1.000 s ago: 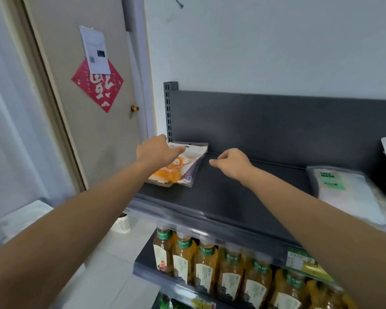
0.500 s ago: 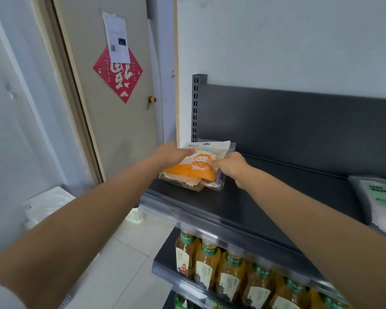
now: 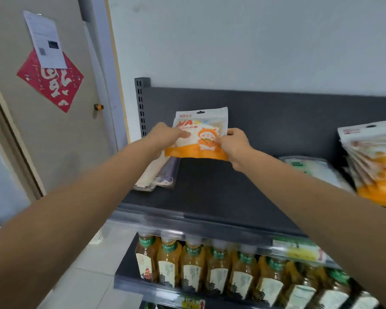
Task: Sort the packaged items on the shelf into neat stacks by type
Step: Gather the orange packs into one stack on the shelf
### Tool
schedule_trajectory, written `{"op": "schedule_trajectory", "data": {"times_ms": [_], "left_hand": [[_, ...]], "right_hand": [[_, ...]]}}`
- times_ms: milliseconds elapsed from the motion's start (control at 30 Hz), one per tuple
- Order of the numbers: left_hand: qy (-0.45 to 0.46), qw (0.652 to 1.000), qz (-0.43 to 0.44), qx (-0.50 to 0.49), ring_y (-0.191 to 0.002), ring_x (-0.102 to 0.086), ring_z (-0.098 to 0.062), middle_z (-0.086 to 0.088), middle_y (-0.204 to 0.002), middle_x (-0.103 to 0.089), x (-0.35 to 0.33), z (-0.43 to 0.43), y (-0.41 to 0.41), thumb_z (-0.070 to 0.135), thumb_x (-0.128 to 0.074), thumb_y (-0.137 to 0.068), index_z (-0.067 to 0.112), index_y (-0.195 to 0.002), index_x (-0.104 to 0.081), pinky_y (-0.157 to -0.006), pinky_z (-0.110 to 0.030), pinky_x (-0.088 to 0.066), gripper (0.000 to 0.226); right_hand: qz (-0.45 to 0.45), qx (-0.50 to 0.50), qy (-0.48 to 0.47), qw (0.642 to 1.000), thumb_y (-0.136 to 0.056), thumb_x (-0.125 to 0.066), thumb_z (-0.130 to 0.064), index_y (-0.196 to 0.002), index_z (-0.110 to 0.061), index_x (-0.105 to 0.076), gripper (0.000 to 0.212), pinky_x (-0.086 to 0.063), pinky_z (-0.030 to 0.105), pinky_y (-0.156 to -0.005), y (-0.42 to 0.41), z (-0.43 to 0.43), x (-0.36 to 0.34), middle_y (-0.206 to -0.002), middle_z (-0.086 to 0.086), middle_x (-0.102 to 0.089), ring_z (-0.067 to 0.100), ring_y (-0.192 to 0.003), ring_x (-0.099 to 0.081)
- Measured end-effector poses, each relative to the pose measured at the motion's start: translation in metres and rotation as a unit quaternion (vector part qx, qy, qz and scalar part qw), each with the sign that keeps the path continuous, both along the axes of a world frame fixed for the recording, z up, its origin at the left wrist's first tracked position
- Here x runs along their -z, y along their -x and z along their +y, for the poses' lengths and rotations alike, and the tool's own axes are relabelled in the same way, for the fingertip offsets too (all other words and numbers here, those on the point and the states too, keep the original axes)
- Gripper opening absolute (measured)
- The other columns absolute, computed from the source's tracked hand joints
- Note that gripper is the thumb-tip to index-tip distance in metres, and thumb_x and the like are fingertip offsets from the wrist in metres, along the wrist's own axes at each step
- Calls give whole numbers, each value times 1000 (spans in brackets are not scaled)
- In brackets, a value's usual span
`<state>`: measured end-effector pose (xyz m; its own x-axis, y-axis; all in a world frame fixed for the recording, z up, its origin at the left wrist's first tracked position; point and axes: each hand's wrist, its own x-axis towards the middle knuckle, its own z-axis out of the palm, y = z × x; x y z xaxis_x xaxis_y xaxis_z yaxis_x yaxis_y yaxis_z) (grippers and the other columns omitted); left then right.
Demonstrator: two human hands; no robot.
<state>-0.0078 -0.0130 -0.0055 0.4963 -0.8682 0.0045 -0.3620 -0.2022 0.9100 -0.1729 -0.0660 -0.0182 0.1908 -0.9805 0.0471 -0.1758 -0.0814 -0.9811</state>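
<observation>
- Dark shelf (image 3: 210, 192) backs onto a white wall (image 3: 254, 41).
- I see the left hand (image 3: 165, 136) and right hand (image 3: 234, 143) pinching the orange mask packet (image 3: 201, 139) by its side edges, upright over the shelf's left end.
- Matching packets (image 3: 374, 166) sit stacked at right.

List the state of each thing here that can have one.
orange mask pack, held upright above the shelf by both hands
left hand, grips its left edge
right hand, pinches its right edge
beige and purple packs, lying flat on the left
orange pack stack, piled at the right
green-label mask pack, lying flat
bottles, standing upright
</observation>
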Motion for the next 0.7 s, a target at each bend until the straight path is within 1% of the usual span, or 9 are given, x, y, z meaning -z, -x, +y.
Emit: {"op": "schedule_trajectory", "data": {"times_ms": [133,200,267,333,433,500,567,633,700], "left_hand": [[26,996,4,82,-82,-58,-15,-5,-108,-64,-18,-28,73,35,-77,-78,5,-116,-56,-62,-26,-43,54],[33,993,6,117,-82,-57,-16,-7,-112,-65,-25,-42,112,37,-77,-77,5,-120,-57,-58,-25,-40,57],[43,988,1,147,-87,-56,-16,-6,-115,-64,-31,-55,151,39,-76,-77,8,-121,-58,-60,-25,-39,57],[50,983,-3,175,-87,-55,-16,-7,-113,-62,-35,-69,193,40,-74,-78,8,-121,-59,-61,-23,-40,55],[65,975,4,213,-72,-54,-11,-5,-91,-61,-41,-88,256,33,-75,-80,4,-112,-65,-56,-19,-41,45],[66,972,9,225,-62,-49,-10,-3,-77,-56,-41,-98,295,29,-76,-80,3,-98,-69,-50,-15,-39,33],[67,970,14,232,-60,-46,-9,0,-70,-53,-36,-109,330,29,-75,-80,8,-79,-67,-48,-14,-37,23],[71,970,17,231,-61,-45,-9,1,-67,-50,-29,-122,358,28,-75,-80,8,-77,-63,-51,-15,-36,24],[74,972,15,223,-63,-46,-11,-1,-69,-52,-21,-136,380,28,-75,-80,7,-84,-64,-57,-21,-39,24]], "right_hand": [[2,65,25,998,-90,-60,-9,-99,-10,-59,8,-58,44,-85,80,-14,-27,-106,8,-66,25,-95,-67],[12,97,32,995,-88,-60,-4,-84,-7,-61,5,-61,41,-72,123,-22,-37,-97,12,-68,26,-81,-69],[15,124,38,991,-89,-59,-2,-82,-3,-58,7,-60,30,-53,166,-29,-46,-86,11,-63,22,-61,-64],[22,154,47,987,-90,-59,-2,-83,-3,-54,8,-57,28,-53,210,-36,-55,-80,7,-57,19,-53,-59],[15,176,53,983,-88,-64,-9,-95,4,-56,17,-60,28,-58,277,-56,-64,-82,11,-57,22,-60,-63],[13,164,45,985,-85,-71,-24,-104,3,-62,35,-60,34,-79,318,-66,-66,-84,8,-60,22,-71,-65],[56,157,39,985,-74,-77,-45,-108,-3,-66,56,-56,38,-89,353,-72,-66,-93,3,-65,20,-81,-67],[103,151,36,982,-61,-81,-56,-107,-4,-68,71,-57,38,-83,380,-81,-64,-98,5,-70,21,-85,-69],[150,141,55,977,-61,-81,-56,-103,-1,-67,71,-54,32,-68,399,-94,-61,-96,6,-69,20,-81,-66]]}}
